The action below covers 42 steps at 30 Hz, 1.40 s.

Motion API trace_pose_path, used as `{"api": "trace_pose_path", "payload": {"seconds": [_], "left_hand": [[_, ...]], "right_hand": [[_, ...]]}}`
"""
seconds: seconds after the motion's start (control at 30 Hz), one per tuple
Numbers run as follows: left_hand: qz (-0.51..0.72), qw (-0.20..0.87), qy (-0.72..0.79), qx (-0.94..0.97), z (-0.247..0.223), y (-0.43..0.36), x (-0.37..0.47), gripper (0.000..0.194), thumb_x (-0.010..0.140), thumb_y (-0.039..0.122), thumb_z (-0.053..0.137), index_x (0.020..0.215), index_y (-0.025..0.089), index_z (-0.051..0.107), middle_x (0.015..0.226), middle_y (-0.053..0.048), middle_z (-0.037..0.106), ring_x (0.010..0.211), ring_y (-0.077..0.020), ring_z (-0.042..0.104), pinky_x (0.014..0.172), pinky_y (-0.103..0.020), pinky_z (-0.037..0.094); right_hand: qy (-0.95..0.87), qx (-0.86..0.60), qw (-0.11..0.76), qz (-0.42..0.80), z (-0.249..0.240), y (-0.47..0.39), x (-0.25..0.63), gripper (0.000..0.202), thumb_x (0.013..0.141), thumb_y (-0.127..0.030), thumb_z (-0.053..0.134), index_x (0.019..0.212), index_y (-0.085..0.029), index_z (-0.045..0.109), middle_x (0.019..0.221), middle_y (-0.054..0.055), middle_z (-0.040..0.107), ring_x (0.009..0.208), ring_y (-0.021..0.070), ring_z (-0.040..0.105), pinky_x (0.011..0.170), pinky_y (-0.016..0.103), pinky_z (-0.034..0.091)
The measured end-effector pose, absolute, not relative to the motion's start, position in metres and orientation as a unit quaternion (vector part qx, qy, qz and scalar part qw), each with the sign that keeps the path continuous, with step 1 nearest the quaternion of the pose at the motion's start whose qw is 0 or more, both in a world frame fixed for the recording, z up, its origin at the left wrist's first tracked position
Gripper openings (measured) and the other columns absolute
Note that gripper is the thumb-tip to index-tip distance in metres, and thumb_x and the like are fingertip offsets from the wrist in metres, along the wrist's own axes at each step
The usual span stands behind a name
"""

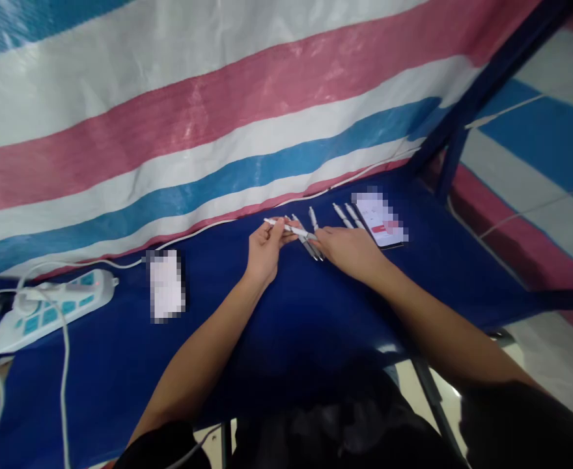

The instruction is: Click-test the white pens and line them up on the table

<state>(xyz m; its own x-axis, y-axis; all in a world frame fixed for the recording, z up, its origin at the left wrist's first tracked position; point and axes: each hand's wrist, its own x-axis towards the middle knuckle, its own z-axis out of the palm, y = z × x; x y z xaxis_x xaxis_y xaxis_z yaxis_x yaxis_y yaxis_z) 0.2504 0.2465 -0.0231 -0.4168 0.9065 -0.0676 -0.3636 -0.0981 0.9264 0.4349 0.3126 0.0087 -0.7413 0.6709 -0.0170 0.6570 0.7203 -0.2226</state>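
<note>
A white pen [289,228] slants between my two hands, raised over the dark blue table top. My left hand [264,253] is closed on its upper left part, thumb on top. At its lower right end, the fingers of my right hand [348,251] are closed around the pen and hide that tip. Just beneath it, more pens [310,249] lie side by side on the table, partly covered by the held one. Another white pen [312,216] lies behind my right hand. Two pens [342,215] rest farther right, their lower ends hidden by that hand.
A phone with a lit, blurred screen [378,218] lies right of the pens. Left of my arms is a pixelated white rectangular item [166,285]. A white power strip [56,309] with cables sits at the far left. Striped sheeting [208,111] hangs behind the table [208,260].
</note>
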Motion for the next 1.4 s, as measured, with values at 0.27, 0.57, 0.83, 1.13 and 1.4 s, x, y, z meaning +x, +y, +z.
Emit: {"api": "trace_pose_path", "payload": {"seconds": [0.27, 0.57, 0.83, 1.13, 1.4], "left_hand": [[0.696, 0.486, 0.495, 0.186, -0.030, 0.249, 0.247, 0.017, 0.099, 0.032, 0.080, 0.101, 0.017, 0.073, 0.098, -0.008, 0.083, 0.094, -0.0192, 0.081, 0.100, -0.040, 0.065], [0.717, 0.483, 0.475, 0.166, -0.032, 0.254, 0.239, 0.012, 0.102, 0.019, 0.073, 0.090, 0.016, 0.069, 0.089, -0.006, 0.082, 0.085, -0.0146, 0.080, 0.094, -0.034, 0.067], [0.715, 0.485, 0.475, 0.166, -0.037, 0.254, 0.237, 0.016, 0.097, 0.024, 0.083, 0.091, 0.015, 0.070, 0.090, -0.006, 0.080, 0.093, -0.0194, 0.081, 0.104, -0.044, 0.066], [0.727, 0.494, 0.452, 0.151, -0.034, 0.253, 0.241, 0.016, 0.094, 0.019, 0.084, 0.091, 0.013, 0.070, 0.087, -0.005, 0.080, 0.083, -0.0155, 0.081, 0.103, -0.039, 0.065], [0.725, 0.503, 0.445, 0.150, -0.036, 0.251, 0.243, 0.018, 0.093, 0.016, 0.084, 0.089, 0.015, 0.066, 0.089, -0.004, 0.081, 0.093, -0.0181, 0.083, 0.107, -0.041, 0.063]], "right_hand": [[-0.884, -0.315, 0.169, 0.301, -0.004, 0.324, 0.434, 0.047, 0.115, -0.055, 0.038, 0.081, -0.025, 0.050, 0.079, 0.005, 0.065, 0.072, 0.0212, 0.058, 0.070, 0.035, 0.037], [-0.857, -0.344, 0.232, 0.306, -0.009, 0.326, 0.437, 0.041, 0.108, -0.062, 0.051, 0.101, -0.024, 0.063, 0.096, 0.009, 0.075, 0.078, 0.0242, 0.066, 0.076, 0.039, 0.046], [-0.840, -0.350, 0.270, 0.316, -0.016, 0.332, 0.439, 0.036, 0.101, -0.055, 0.067, 0.116, -0.022, 0.067, 0.098, 0.009, 0.077, 0.075, 0.0230, 0.067, 0.073, 0.037, 0.049], [-0.811, -0.339, 0.342, 0.334, -0.025, 0.337, 0.439, 0.030, 0.102, -0.054, 0.069, 0.108, -0.024, 0.071, 0.080, 0.001, 0.072, 0.062, 0.0169, 0.061, 0.062, 0.032, 0.046], [-0.770, -0.358, 0.363, 0.384, -0.023, 0.344, 0.440, 0.030, 0.094, -0.053, 0.082, 0.098, -0.023, 0.076, 0.072, 0.001, 0.069, 0.056, 0.0136, 0.055, 0.055, 0.032, 0.043]]}}
